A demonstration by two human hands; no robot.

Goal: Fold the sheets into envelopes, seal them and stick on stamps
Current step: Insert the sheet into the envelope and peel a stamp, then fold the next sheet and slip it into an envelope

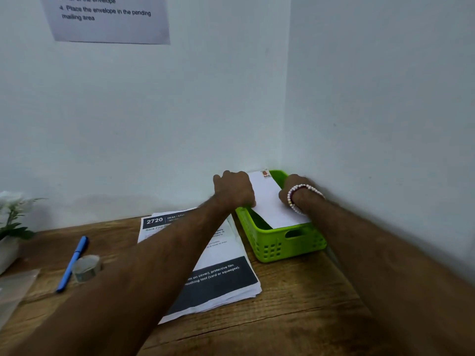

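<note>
Both hands are at the green basket [280,242] in the desk corner, lowering a stamped envelope [272,204] into it. Left hand [235,190] is curled over the envelope's left long edge, fingers bent down and closed on it; fingertips are hidden behind the knuckles, so how firm the pinch is I cannot tell. Right hand [295,191] grips the right edge near the beaded bracelet [300,195]; its fingers are mostly hidden under the wrist, so whether they pinch or only rest there is unclear.

The envelope lies tilted, far end with the stamp [265,173] up against the wall corner, near end over the basket's front rim, not yet flat inside.

Risks, as I judge them:
- Envelope looks longer than the basket opening along this angle; pushing down could bend or crease it against the rim.
- Far corner could jam on the wall and scuff the stamp.
- If released while tilted, it may slide out over the front rim onto the desk [295,304].
- Left forearm crosses the paper stack [218,278]; dragging back could shove the sheets.

Materials: envelope is thin, smooth white paper, rectangular, floppy. Basket is rigid glossy plastic, rectangular, slotted walls with a handle cutout. Desk is wood grain, matte. Stack is printed sheets, loosely fanned. To the left lie a blue pen [73,263] and a clear tape roll [86,268].
</note>
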